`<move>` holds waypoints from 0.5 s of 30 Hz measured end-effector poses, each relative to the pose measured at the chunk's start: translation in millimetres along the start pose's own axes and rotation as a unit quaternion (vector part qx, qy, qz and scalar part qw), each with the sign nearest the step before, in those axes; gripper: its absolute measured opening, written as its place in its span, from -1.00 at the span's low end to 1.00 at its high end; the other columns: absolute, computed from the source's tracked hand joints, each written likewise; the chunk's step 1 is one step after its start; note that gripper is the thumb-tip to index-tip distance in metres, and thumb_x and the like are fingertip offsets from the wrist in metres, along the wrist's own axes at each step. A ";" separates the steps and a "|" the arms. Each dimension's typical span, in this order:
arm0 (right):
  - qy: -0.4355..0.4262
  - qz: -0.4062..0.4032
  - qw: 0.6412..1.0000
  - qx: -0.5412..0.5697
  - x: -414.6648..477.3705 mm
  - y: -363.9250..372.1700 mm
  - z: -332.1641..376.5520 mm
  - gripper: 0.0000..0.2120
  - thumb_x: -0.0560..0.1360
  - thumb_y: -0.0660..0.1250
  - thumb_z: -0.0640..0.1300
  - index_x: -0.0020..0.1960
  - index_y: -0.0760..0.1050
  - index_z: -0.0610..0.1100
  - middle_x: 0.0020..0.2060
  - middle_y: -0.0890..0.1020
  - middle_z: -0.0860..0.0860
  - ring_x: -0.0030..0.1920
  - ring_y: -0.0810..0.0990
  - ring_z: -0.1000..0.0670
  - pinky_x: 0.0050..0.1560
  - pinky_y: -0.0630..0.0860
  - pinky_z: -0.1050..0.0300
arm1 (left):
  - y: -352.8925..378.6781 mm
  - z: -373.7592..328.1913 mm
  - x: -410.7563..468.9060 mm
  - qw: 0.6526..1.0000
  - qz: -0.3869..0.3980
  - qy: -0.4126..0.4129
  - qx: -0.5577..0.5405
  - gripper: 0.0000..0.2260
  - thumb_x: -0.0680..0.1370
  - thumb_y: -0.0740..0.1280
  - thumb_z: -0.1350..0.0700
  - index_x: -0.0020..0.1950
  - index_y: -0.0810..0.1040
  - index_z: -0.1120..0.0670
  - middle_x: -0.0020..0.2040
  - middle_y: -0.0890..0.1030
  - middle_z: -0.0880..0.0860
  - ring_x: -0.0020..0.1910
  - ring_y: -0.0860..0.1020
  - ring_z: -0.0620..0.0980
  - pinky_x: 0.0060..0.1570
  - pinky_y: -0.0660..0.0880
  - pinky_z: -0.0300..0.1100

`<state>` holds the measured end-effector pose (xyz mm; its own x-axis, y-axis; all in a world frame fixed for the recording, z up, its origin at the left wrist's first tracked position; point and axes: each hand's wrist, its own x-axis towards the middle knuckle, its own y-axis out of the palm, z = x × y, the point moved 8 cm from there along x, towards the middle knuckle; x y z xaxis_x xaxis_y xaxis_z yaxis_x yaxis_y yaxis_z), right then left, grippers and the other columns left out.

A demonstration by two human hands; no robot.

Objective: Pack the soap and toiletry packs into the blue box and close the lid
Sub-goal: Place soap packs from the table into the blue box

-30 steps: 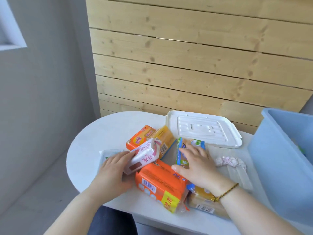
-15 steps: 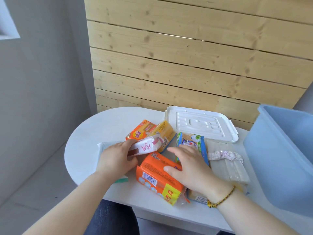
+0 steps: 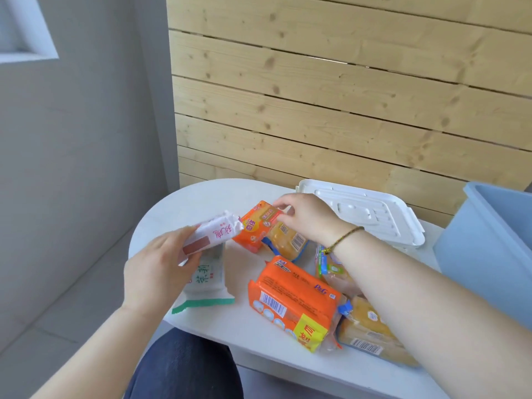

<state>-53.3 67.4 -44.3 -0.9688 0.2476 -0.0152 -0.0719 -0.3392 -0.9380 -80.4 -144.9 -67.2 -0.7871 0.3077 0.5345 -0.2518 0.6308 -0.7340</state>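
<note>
Two hands are working at once. The left hand (image 3: pixel 161 269) is gripping a white paper-wrapped soap bar with pink lettering (image 3: pixel 214 236), lifting it clear above the flat white-and-green sachet (image 3: pixel 205 279) on the round white table (image 3: pixel 207 197). The right hand (image 3: pixel 305 217) is pinching the top edge of the small orange soap pack (image 3: pixel 257 226); a fuller grip around its sides looks wiser before carrying. The big orange multi-pack (image 3: pixel 290 300) is lying nearest. The white plastic lid (image 3: pixel 371 214) is resting off the pale blue plastic box (image 3: pixel 483 243), whose inside is cut off at right. The forearm is hiding several packs.
</note>
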 end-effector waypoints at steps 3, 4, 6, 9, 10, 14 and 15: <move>-0.050 0.080 0.990 -0.104 37.9 28.5 20.0 -0.52 0.49 0.29 -0.13 0.40 0.33 -0.07 0.36 0.43 -0.05 0.32 0.42 -0.07 0.29 0.38 0.11 | 0.5 4.4 -2.2 0.999 -0.003 0.034 0.010 -0.69 0.16 0.55 0.26 -0.12 0.68 0.12 -0.25 0.71 0.10 -0.16 0.54 -0.05 -0.49 0.54 -0.13; -0.061 0.115 0.982 -0.137 45.4 40.5 24.0 -0.43 0.46 0.33 -0.09 0.44 0.26 -0.07 0.38 0.39 -0.05 0.35 0.39 -0.08 0.32 0.38 0.06 | 1.0 4.3 -1.5 0.999 -0.002 0.045 0.010 -0.67 0.14 0.57 0.28 -0.13 0.68 0.13 -0.27 0.71 0.09 -0.14 0.44 -0.07 -0.51 0.54 -0.12; -0.065 0.189 0.959 -0.201 54.5 63.9 26.9 -0.23 0.39 0.41 -0.02 0.49 0.13 -0.03 0.42 0.32 -0.04 0.40 0.30 -0.10 0.34 0.37 -0.04 | 2.6 2.0 1.1 0.998 0.007 0.062 0.017 -0.64 0.08 0.61 0.29 -0.17 0.68 0.15 -0.30 0.70 0.07 -0.14 0.36 -0.04 -0.52 0.53 -0.12; -0.079 0.256 0.918 -0.292 62.6 84.5 29.6 -0.17 0.37 0.40 -0.03 0.50 0.02 0.02 0.46 0.23 -0.01 0.42 0.21 -0.13 0.34 0.34 -0.03 | 6.9 -1.1 3.4 0.995 0.008 0.094 0.033 -0.74 0.13 0.52 0.17 -0.20 0.68 0.15 -0.32 0.69 0.06 -0.17 0.35 -0.03 -0.44 0.56 -0.13; -0.083 0.268 0.905 -0.321 62.7 86.1 29.5 -0.16 0.38 0.39 -0.04 0.51 -0.01 0.03 0.48 0.18 -0.02 0.43 0.19 -0.14 0.36 0.32 -0.03 | 9.7 -2.2 2.3 0.994 0.013 0.102 0.037 -0.74 0.13 0.46 0.14 -0.21 0.68 0.14 -0.32 0.68 0.07 -0.16 0.35 -0.03 -0.39 0.56 -0.15; -0.092 0.285 0.865 -0.401 64.6 90.9 28.2 -0.11 0.42 0.36 -0.03 0.53 -0.15 0.01 0.53 0.03 -0.04 0.49 0.10 -0.16 0.42 0.25 -0.06 | 25.2 -0.4 -0.2 0.993 0.049 0.100 0.034 -0.76 0.26 0.28 0.03 -0.20 0.66 0.08 -0.30 0.64 0.04 -0.11 0.42 -0.07 -0.27 0.51 -0.20; -0.102 0.276 0.866 -0.404 65.8 91.9 29.0 -0.14 0.42 0.36 -0.05 0.53 -0.12 -0.02 0.52 0.08 -0.04 0.48 0.12 -0.15 0.40 0.26 -0.04 | 28.3 -0.9 0.0 0.993 0.066 0.094 0.034 -0.71 0.28 0.21 -0.01 -0.21 0.66 0.07 -0.30 0.64 0.03 -0.13 0.46 -0.07 -0.33 0.52 -0.23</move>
<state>-130.5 26.2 -121.5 -0.8308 0.0562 -0.5537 0.5244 0.4122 -0.7450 -87.0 -126.5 -87.6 -0.6985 0.5159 0.4958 -0.1959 0.5286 -0.8260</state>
